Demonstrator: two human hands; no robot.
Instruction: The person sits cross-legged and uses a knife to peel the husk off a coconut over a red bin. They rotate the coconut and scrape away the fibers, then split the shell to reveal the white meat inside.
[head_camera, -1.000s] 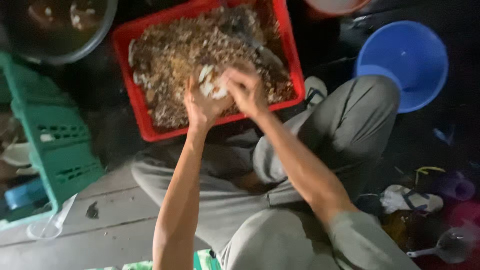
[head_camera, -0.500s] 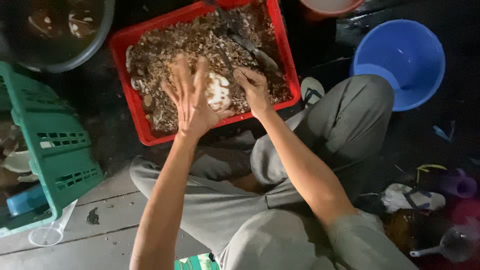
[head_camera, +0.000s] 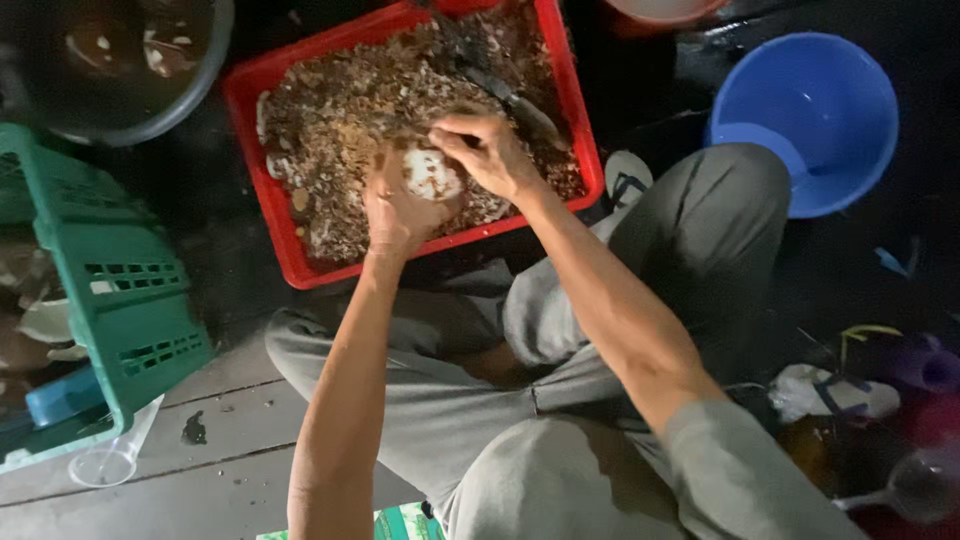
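A red plastic crate (head_camera: 268, 205) full of brown and pale shell pieces sits on the dark floor in front of my knees. My left hand (head_camera: 392, 212) cups a pale rounded shell (head_camera: 432, 176) over the crate. My right hand (head_camera: 490, 152) rests on top of that shell, fingers curled and pinching at its upper edge. A dark-handled tool (head_camera: 505, 95) lies on the pile just beyond my right hand.
A green slotted crate (head_camera: 120, 290) stands at the left, with a clear plastic cup (head_camera: 110, 460) below it. A dark round basin (head_camera: 130, 60) is at the top left, a blue bucket (head_camera: 810, 115) at the upper right. Sandals and small items lie at the right.
My left hand, spread open over the pile half a second ago, has closed under the pale shell. My right hand has moved onto the shell's top.
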